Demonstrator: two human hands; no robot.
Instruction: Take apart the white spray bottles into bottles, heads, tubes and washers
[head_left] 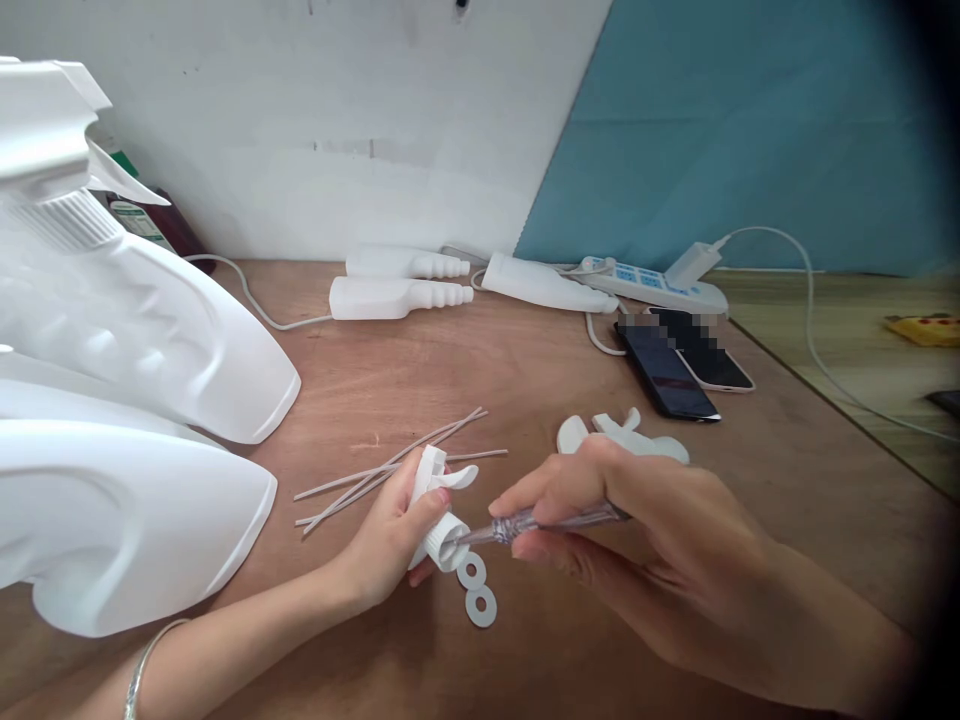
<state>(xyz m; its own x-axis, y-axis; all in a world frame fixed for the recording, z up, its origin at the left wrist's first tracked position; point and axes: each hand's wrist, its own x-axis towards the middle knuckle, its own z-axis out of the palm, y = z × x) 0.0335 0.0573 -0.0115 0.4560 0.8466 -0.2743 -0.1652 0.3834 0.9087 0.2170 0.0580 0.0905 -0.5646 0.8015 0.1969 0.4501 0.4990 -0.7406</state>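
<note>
My left hand point(390, 530) is closed around a white trigger spray head point(429, 485), its ribbed collar point(448, 542) turned toward the right. A screwdriver point(517, 524) with a clear handle is gripped in my right hand point(645, 540). Its shaft points left and the tip reaches into the collar's opening, where the very end is hidden. Two flat white ring washers point(481, 619) lie on the table just below the collar. Behind my left hand, several thin white tubes point(352, 482) cross one another. Past my right hand lie more white spray head parts point(637, 440), partly covered by it.
Large white spray bottles point(187, 330) crowd the left side of the wooden table point(525, 390). White stepped-neck plastic pieces point(375, 299) lie near the wall. At the back right are a power strip point(652, 285), cables and two phones point(667, 370). A dark bottle point(172, 225) stands behind.
</note>
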